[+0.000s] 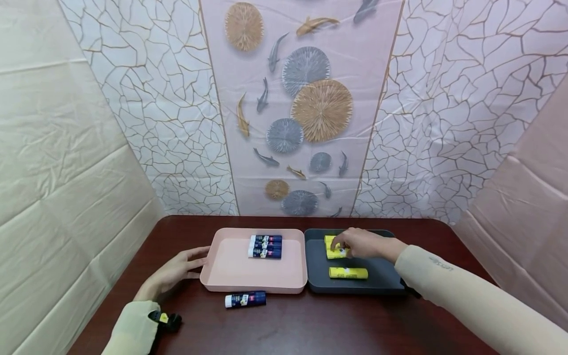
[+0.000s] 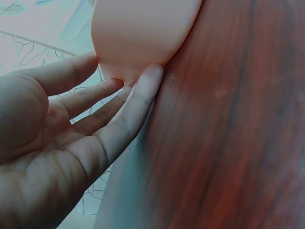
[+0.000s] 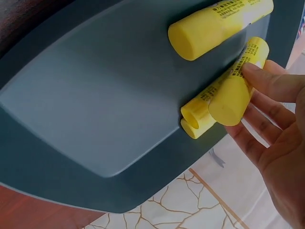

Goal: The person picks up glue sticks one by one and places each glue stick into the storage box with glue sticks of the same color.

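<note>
My right hand pinches a yellow glue stick between thumb and fingers, over the far part of the dark grey tray. Just beside and below it in the right wrist view are two more yellow glue sticks, partly covered. Another yellow glue stick lies apart, nearer the tray's front. At the left, my left hand touches the side of the pink tray, its fingertips against the outer wall. Blue-and-white glue sticks lie side by side in that tray.
One blue-and-white glue stick lies on the dark wooden table in front of the pink tray. The two trays stand side by side. Patterned cloth hangs behind the table.
</note>
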`<state>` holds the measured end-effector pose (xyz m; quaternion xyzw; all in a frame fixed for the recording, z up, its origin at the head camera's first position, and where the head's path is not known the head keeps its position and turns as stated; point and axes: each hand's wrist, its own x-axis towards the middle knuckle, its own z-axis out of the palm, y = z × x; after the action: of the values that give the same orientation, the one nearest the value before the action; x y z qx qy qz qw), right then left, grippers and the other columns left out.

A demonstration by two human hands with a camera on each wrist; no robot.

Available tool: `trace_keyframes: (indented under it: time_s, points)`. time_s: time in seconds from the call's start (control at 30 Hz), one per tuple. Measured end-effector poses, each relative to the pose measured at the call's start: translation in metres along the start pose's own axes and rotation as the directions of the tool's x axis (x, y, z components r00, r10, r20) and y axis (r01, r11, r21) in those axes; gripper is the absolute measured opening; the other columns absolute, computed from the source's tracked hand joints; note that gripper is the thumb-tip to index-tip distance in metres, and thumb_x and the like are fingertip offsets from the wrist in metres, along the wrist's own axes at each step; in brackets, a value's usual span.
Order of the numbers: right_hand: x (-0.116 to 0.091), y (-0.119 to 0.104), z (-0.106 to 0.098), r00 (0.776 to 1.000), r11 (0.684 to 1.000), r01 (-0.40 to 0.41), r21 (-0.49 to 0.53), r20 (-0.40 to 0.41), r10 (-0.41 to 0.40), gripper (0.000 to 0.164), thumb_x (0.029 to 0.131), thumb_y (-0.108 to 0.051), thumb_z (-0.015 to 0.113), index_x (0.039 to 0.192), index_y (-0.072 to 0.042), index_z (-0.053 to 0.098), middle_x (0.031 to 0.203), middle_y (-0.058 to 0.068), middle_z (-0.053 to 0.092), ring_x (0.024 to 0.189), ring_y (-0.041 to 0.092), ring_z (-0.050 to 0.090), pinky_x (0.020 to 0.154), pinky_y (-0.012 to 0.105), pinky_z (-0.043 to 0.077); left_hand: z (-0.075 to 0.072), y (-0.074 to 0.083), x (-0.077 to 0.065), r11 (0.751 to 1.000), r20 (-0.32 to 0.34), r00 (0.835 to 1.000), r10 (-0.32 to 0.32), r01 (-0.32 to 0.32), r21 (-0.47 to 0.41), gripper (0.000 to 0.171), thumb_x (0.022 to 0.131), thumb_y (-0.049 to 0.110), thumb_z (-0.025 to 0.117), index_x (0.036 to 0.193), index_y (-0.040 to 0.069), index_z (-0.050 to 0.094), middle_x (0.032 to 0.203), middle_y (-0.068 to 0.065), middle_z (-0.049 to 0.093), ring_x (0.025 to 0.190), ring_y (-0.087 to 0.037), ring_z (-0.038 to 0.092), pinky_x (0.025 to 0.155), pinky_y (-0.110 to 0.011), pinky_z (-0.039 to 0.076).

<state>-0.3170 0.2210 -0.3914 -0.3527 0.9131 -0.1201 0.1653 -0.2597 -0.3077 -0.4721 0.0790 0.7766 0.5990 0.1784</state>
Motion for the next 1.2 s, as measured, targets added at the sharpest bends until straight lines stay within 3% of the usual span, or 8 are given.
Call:
trace_keyframes:
  time_s: [0.43, 0.6, 0.8, 1.03, 1.2]
  points:
    - [0.004, 0.000, 0.005, 1.000, 0.998, 0.021, -0.066, 0.009, -0.021, 0.044, 0.090, 0.011, 0.071, 0.126, -0.014, 0.072, 0.103, 0.001, 0.071, 0.089, 0.016, 0.064, 0.074, 0.035, 0.056, -0.001, -0.001, -0.001, 1.000, -0.009, 1.000, -0.009, 0.009, -0.004, 0.066, 0.108, 0.024, 0.059, 0.161, -0.002, 0.030, 0.162, -0.031, 0.032, 0.122, -0.029, 0.063, 0.095, -0.044, 0.059]
    - [0.005, -0.001, 0.005, 0.999, 0.993, 0.044, -0.108, 0.022, -0.042, 0.042, 0.089, 0.008, 0.074, 0.123, -0.016, 0.070, 0.094, -0.001, 0.067, 0.078, 0.010, 0.058, 0.072, 0.034, 0.053, -0.001, -0.003, -0.002, 1.000, -0.011, 1.000, -0.015, 0.015, -0.008, 0.066, 0.108, 0.024, 0.059, 0.161, -0.002, 0.030, 0.162, -0.031, 0.031, 0.122, -0.029, 0.063, 0.095, -0.045, 0.059]
    - [0.007, -0.001, 0.009, 1.000, 0.989, 0.009, -0.149, 0.023, -0.006, 0.042, 0.088, 0.007, 0.077, 0.120, -0.018, 0.068, 0.084, -0.002, 0.061, 0.070, 0.011, 0.050, 0.068, 0.032, 0.047, -0.002, -0.003, 0.001, 1.000, -0.007, 1.000, -0.010, 0.010, -0.006, 0.067, 0.108, 0.025, 0.060, 0.161, -0.002, 0.031, 0.162, -0.031, 0.032, 0.123, -0.029, 0.062, 0.095, -0.045, 0.059]
    - [0.006, -0.003, 0.015, 1.000, 0.978, -0.014, -0.206, 0.010, 0.016, 0.040, 0.086, 0.006, 0.080, 0.114, -0.019, 0.067, 0.101, -0.001, 0.069, 0.087, 0.016, 0.064, 0.075, 0.036, 0.056, -0.003, -0.002, 0.002, 1.000, -0.007, 1.000, -0.008, 0.008, 0.001, 0.066, 0.108, 0.023, 0.059, 0.161, -0.004, 0.030, 0.160, -0.031, 0.034, 0.121, -0.028, 0.064, 0.095, -0.044, 0.059]
    - [0.005, -0.005, 0.011, 1.000, 0.978, -0.025, -0.206, 0.004, 0.026, 0.038, 0.089, 0.006, 0.078, 0.117, -0.017, 0.068, 0.103, 0.000, 0.070, 0.082, 0.013, 0.061, 0.074, 0.036, 0.055, -0.003, -0.002, 0.002, 1.000, -0.014, 1.000, -0.010, 0.011, 0.004, 0.067, 0.108, 0.024, 0.059, 0.161, -0.004, 0.030, 0.160, -0.032, 0.034, 0.119, -0.028, 0.064, 0.095, -0.044, 0.059]
